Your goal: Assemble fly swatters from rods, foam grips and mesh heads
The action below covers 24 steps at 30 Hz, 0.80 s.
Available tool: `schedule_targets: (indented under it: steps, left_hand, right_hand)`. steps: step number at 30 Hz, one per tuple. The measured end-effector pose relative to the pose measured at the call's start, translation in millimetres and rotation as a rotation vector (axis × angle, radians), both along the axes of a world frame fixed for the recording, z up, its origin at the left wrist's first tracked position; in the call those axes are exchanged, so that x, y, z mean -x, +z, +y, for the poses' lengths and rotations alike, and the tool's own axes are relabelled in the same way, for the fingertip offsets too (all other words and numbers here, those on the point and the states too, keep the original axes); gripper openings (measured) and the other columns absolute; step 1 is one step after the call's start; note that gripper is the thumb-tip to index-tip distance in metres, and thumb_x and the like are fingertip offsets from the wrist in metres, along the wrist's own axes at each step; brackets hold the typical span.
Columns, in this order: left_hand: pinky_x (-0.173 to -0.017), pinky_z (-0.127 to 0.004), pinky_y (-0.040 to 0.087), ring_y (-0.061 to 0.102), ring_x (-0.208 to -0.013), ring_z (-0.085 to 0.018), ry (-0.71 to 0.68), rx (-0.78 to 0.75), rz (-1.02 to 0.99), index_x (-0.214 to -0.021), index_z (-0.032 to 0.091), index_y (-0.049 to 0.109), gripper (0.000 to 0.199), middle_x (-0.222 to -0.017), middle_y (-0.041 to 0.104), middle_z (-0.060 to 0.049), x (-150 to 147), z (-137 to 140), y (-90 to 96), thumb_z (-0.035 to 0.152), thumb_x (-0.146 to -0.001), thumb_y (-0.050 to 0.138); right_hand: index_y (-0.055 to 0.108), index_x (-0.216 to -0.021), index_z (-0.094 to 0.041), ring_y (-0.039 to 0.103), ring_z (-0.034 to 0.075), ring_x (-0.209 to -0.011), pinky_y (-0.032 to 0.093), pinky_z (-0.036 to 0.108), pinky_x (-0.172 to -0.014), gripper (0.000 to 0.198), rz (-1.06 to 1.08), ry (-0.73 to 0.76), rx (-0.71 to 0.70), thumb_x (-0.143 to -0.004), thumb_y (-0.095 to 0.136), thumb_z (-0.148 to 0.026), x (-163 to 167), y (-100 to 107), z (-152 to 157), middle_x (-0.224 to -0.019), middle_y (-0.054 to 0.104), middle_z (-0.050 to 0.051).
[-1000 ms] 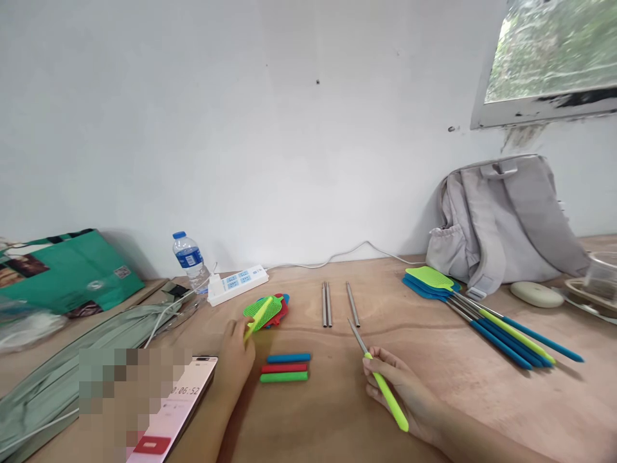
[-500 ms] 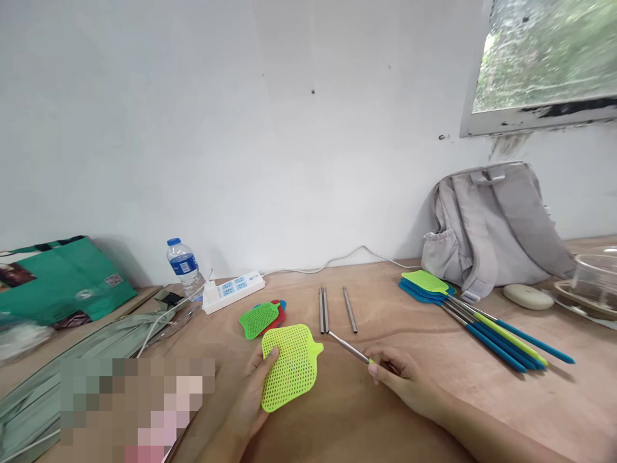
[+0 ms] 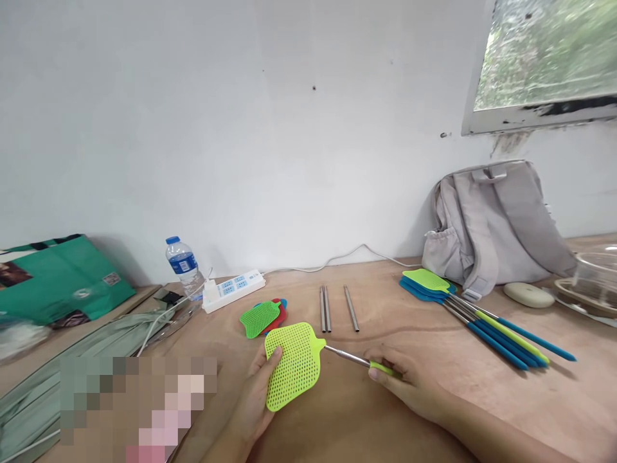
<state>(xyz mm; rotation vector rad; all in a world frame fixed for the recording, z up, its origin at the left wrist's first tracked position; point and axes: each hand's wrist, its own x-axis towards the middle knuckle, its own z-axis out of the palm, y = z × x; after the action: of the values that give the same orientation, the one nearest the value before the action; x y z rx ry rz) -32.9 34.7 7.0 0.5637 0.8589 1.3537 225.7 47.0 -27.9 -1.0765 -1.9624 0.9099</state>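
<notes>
My left hand is closed on a yellow-green fly swatter head, a perforated paddle, with the thumb across its near face. In my right hand is a fly swatter handle, a metal rod with a yellow-green grip. The rod's tip meets the neck of the paddle; how far it sits inside I cannot tell. Beyond my hands lie several bare metal rods. A small pile of loose swatter heads has a green head on top, with red and blue ones below.
At the right lies a stack of fly swatters with blue and yellow-green grips. Behind it leans a grey backpack. A white power strip, a water bottle and a green bag stand left, along the wall.
The rod in my right hand has levelled out and its tip has come to the neck of the yellow-green head. More of its grip shows. My left hand has shifted slightly right.
</notes>
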Motion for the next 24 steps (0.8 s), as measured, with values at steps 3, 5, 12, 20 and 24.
schedule_targets:
  steps: [3, 5, 12, 20, 24]
  left_hand:
    - [-0.085, -0.034, 0.047, 0.06, -0.096, -0.023, 0.0, -0.002, 0.015, -0.126, 0.025, 0.04, 0.06, -0.105, 0.065, -0.007, 0, 0, -0.9, 0.022, -0.071, 0.064]
    - [-0.085, -0.034, 0.047, 0.06, -0.096, -0.023, -0.008, -0.003, 0.02, -0.126, 0.024, 0.041, 0.06, -0.105, 0.065, -0.007, 1, 0, -1.1, 0.023, -0.071, 0.064]
    - [-0.083, -0.036, 0.048, 0.062, -0.09, -0.023, -0.015, 0.015, 0.057, -0.124, 0.022, 0.043, 0.057, -0.104, 0.065, -0.008, 2, 0, 0.6, 0.024, -0.07, 0.064]
    - [-0.072, -0.034, 0.052, 0.065, -0.083, -0.023, 0.025, 0.058, 0.167, -0.118, 0.022, 0.047, 0.055, -0.094, 0.068, -0.007, 1, -1, 4.6, 0.022, -0.067, 0.066]
    - [-0.07, -0.036, 0.052, 0.065, -0.079, -0.024, 0.029, 0.094, 0.222, -0.107, 0.021, 0.053, 0.047, -0.088, 0.069, -0.006, -1, -4, 3.1, 0.022, -0.063, 0.069]
  right_hand:
    - [0.059, -0.087, -0.02, 0.052, 0.015, -0.072, 0.042, 0.025, -0.066, 0.029, 0.008, -0.023, -0.006, -0.081, 0.044, -0.043, 0, 1, -1, -0.077, 0.057, 0.001]
    - [0.059, -0.083, -0.019, 0.052, 0.015, -0.07, 0.041, 0.024, -0.064, 0.03, 0.014, -0.034, -0.01, -0.082, 0.043, -0.044, 1, 2, 0, -0.074, 0.056, 0.0]
    - [0.059, -0.085, -0.021, 0.053, 0.016, -0.071, 0.042, 0.026, -0.066, 0.028, -0.046, -0.007, -0.025, -0.083, 0.042, -0.044, 0, 3, 2, -0.074, 0.058, 0.001]
    - [0.057, -0.105, -0.026, 0.055, 0.021, -0.093, 0.042, 0.032, -0.079, 0.03, -0.25, 0.034, -0.157, -0.086, 0.037, -0.04, -15, 14, 7, -0.1, 0.061, 0.005]
    - [0.058, -0.104, -0.025, 0.055, 0.021, -0.088, 0.041, 0.033, -0.076, 0.031, -0.411, 0.037, -0.28, -0.088, 0.033, -0.035, -21, 20, 10, -0.096, 0.06, 0.007]
